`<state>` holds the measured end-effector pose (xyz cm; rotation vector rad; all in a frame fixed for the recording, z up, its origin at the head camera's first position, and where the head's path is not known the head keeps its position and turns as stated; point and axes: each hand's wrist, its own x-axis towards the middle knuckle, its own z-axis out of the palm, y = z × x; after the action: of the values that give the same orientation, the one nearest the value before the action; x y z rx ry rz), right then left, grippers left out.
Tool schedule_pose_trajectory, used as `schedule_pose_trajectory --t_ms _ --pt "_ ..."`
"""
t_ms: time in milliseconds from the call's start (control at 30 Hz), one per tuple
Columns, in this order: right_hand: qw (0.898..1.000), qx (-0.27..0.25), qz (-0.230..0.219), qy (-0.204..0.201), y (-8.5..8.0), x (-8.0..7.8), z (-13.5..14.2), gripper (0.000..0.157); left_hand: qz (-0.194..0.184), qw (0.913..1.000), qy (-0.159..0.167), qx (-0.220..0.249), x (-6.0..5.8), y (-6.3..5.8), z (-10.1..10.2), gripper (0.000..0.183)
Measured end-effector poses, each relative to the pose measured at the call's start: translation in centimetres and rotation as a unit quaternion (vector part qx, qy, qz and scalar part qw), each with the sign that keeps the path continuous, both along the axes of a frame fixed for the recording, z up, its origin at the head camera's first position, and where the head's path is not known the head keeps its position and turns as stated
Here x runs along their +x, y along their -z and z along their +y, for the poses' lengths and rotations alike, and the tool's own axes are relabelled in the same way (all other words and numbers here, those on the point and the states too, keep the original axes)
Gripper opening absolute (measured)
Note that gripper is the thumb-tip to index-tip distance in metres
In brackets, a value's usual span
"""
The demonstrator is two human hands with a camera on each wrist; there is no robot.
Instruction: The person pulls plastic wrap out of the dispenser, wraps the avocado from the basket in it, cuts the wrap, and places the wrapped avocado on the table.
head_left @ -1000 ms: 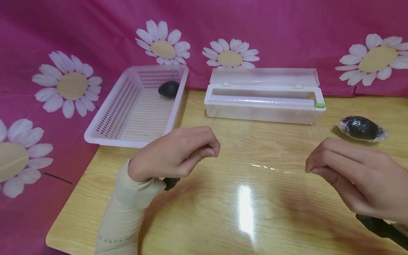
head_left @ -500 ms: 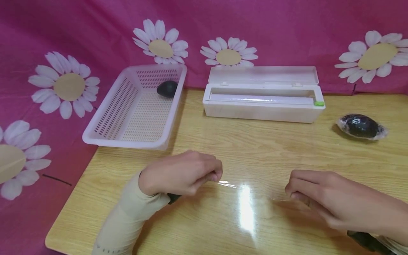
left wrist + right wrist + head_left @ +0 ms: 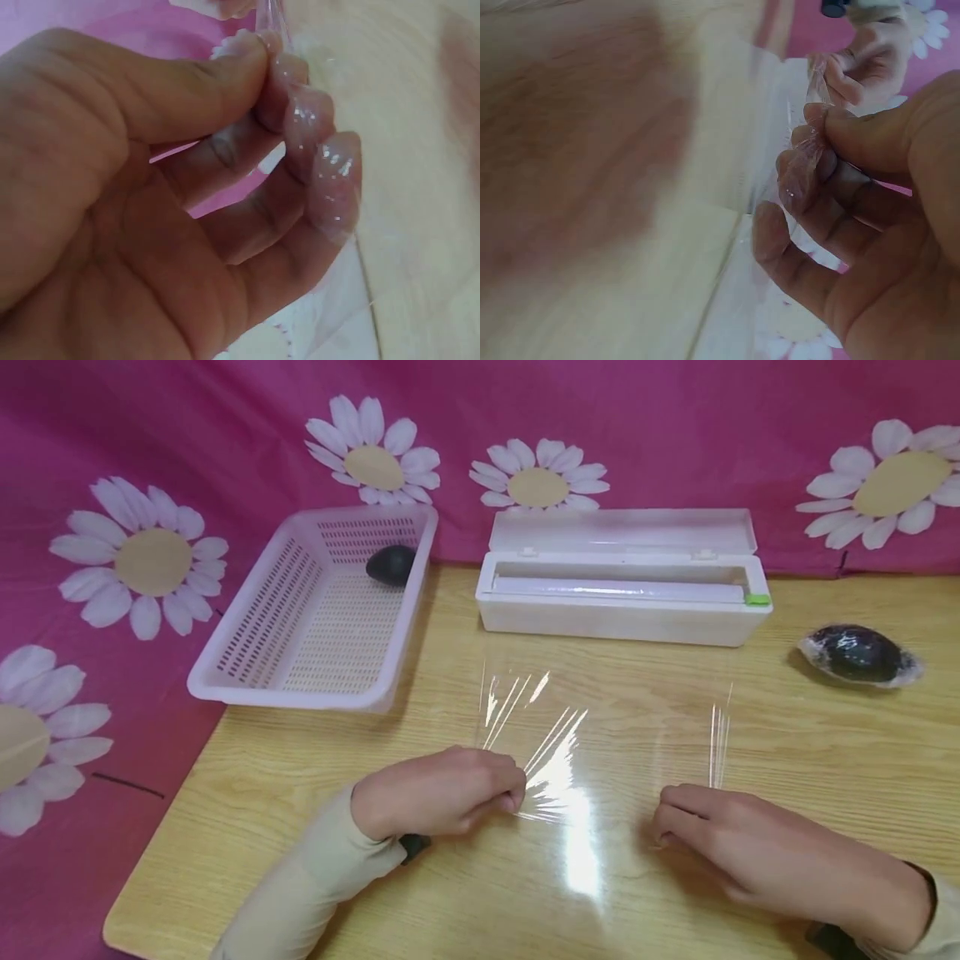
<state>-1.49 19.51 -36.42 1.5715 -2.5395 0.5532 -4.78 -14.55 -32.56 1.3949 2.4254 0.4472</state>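
Observation:
A sheet of clear plastic wrap point(image 3: 555, 768) stretches from the roll in the white dispenser box point(image 3: 622, 620) toward the person, with bright streaks of glare on it. My left hand point(image 3: 442, 789) pinches its near edge on the left side. In the left wrist view the wrap point(image 3: 304, 124) clings over the fingertips beside the thumb. The right hand point(image 3: 780, 852) pinches the same edge further right, and in the right wrist view crumpled wrap point(image 3: 802, 180) lies between thumb and fingers. Both hands are low over the wooden table point(image 3: 420, 893).
A white perforated basket point(image 3: 382, 697) at the left holds a dark, egg-shaped fruit point(image 3: 392, 566). Another dark fruit point(image 3: 858, 656), wrapped in film, lies at the right. The box's lid point(image 3: 622, 531) stands raised against the pink flowered cloth point(image 3: 660, 435). A green tab point(image 3: 757, 600) marks its right end.
Both hands have come nearer the person and lower, drawing the wrap further out of the box. The right hand has also moved left. Glare streaks now show across the sheet.

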Motion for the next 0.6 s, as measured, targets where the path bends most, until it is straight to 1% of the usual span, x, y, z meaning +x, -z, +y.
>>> schedule_pose_trajectory --t_ms 133,267,400,600 --pt "0.999 0.037 -0.026 0.012 0.8 -0.2 0.0 0.012 -0.009 0.9995 -0.012 -0.028 0.0 1.0 0.2 0.017" --pt "1.0 0.028 -0.009 0.008 1.7 -0.4 0.0 0.015 -0.006 0.9992 -0.01 -0.038 -0.1 2.0 0.3 0.017" --pt "1.0 0.011 0.024 0.005 2.4 -0.5 -0.1 0.027 -0.011 0.9993 -0.011 -0.034 -0.1 2.7 0.3 0.02" --pt "0.999 0.025 0.048 0.005 3.2 -0.5 0.1 0.049 0.001 0.9995 -0.009 -0.029 -0.1 3.7 0.4 0.022"
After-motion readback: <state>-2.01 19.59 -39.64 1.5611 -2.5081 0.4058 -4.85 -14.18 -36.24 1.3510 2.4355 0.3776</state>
